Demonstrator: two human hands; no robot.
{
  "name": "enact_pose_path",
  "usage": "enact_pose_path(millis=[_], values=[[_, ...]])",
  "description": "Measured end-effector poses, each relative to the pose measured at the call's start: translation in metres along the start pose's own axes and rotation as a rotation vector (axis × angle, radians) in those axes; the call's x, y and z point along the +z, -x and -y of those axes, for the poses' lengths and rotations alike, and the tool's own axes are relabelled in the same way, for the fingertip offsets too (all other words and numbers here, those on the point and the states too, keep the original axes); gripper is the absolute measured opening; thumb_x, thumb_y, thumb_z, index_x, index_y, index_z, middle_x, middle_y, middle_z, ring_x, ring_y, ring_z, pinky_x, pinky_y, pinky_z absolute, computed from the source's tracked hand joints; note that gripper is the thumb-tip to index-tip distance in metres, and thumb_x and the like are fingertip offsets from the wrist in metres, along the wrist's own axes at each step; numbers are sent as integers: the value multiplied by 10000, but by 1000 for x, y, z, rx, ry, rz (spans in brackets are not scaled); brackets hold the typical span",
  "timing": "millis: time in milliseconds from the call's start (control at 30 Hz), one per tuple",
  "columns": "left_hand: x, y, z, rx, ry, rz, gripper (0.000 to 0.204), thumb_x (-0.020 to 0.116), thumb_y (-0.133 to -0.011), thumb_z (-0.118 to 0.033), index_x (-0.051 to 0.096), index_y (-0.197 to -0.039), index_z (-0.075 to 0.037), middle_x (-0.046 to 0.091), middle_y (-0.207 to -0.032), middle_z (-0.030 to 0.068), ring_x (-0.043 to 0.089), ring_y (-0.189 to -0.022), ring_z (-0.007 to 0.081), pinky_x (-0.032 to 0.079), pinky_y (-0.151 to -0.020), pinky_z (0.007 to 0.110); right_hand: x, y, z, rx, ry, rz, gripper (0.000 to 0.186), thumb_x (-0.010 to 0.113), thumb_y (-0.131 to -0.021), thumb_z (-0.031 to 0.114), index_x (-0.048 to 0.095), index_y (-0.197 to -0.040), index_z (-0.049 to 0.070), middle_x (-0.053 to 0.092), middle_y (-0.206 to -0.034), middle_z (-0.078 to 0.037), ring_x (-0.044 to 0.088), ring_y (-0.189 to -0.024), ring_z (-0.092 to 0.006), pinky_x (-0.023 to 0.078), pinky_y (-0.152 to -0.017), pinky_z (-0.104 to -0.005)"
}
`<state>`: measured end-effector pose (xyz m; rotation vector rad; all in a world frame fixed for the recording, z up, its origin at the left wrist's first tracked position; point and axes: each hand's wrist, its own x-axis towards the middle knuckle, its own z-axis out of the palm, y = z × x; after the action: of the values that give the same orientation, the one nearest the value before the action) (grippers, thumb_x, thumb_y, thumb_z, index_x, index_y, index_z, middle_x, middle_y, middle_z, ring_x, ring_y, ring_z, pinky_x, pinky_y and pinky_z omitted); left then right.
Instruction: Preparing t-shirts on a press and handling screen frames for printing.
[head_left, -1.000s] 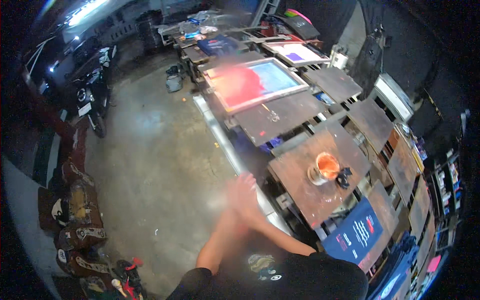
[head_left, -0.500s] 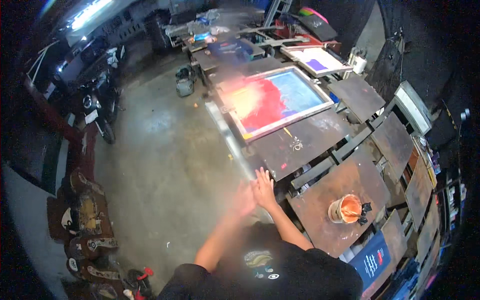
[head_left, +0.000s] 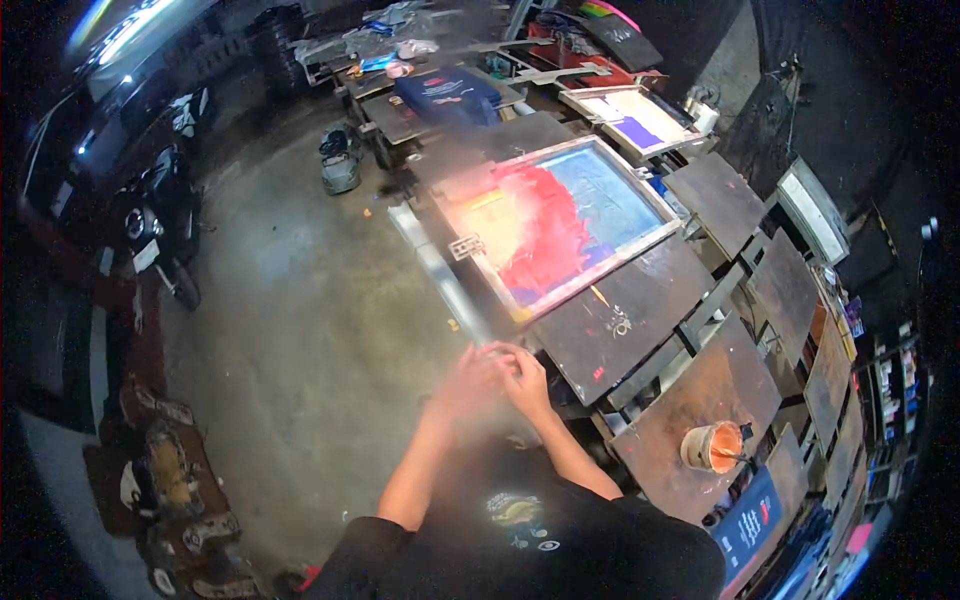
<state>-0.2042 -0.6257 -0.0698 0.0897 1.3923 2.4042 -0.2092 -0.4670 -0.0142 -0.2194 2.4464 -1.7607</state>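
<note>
My left hand (head_left: 468, 383) and my right hand (head_left: 524, 380) meet in front of my body, above the floor beside the table edge. Haze smears the left one, hiding its fingers. The right one's fingers are bent, thumb close to the fingertips; whatever lies between them is too small to make out. Ahead and to the right, a framed printing screen (head_left: 600, 262) lies on the boards, with red ink (head_left: 545, 235) spread over its mesh beside a blue area. A hinge clamp (head_left: 466, 247) sits at its left edge.
On a brown board (head_left: 650, 440) at right stands a bucket of orange ink (head_left: 712, 447) with a dark handle in it. A smaller screen (head_left: 635, 120) lies farther back. Dark printed cloth (head_left: 748, 522) covers a near board. A motorcycle (head_left: 160, 225) stands left, a backpack-like object (head_left: 340, 165) on the floor.
My right hand's fingers, stretched out before, are now bent, and the hands remain close together. My view has shifted, so the bucket and screen sit slightly lower and farther right.
</note>
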Motion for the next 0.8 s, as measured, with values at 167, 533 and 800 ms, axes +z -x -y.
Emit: enact_pose_path(millis=[167, 533, 800], values=[[-57, -41, -69, -164, 371, -81, 497, 383, -1045, -444, 500, -1346, -66, 632, -1240, 164, 648, -1050, 258, 500, -937, 400, 35, -59, -22, -199, 145, -372, 264, 667, -908, 151, 652, -1110, -18, 705, -946, -145, 672, -812, -205, 524, -738, -318], [-163, -106, -106, -174, 419, -225, 414, 476, -1018, -427, 564, -1270, -112, 648, -1151, 68, 631, -951, 214, 510, -834, 374, -2, -116, -47, 168, 219, -604, 352, 666, -899, 228, 626, -1131, -34, 699, -950, -184, 689, -828, -267, 532, -760, -380], [-180, -209, -133, -154, 216, -218, 372, 492, -1020, -381, 555, -1251, -97, 651, -1134, 86, 639, -928, 206, 515, -803, 349, -22, -156, -78, 340, 404, -595, 437, 681, -822, 332, 612, -1008, -57, 665, -866, -277, 663, -853, -455, 532, -747, -477]])
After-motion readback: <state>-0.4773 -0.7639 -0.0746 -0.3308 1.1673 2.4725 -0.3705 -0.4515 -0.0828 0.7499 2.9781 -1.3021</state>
